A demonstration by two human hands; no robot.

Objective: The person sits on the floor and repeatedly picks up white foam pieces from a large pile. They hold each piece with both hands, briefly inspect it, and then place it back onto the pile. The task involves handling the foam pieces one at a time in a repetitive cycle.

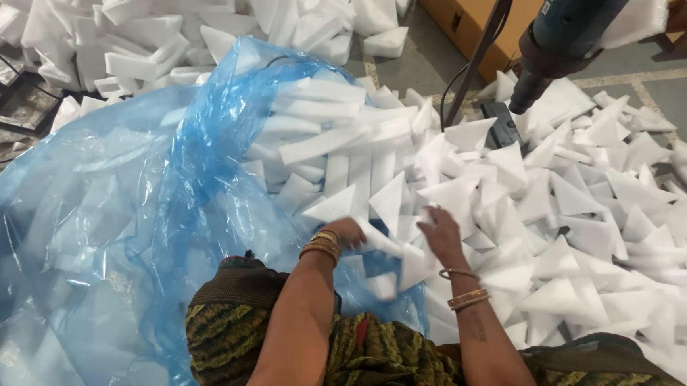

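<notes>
My left hand (347, 231) grips a white triangular foam piece (379, 241) at the mouth of a large blue plastic bag (120, 203). My right hand (441, 232) rests with fingers spread on the heap of white triangular foam pieces (581, 207) just to the right, touching another foam wedge (417, 265). The bag holds several stacked foam pieces (323, 144), seen through its open top. Both wrists wear bangles.
Another pile of white foam offcuts (171, 23) lies at the back left. A dark blue-green power tool (555, 39) hangs over the heap at top right, with a cable and a cardboard box (466, 14) behind. A metal frame (15, 101) stands at left.
</notes>
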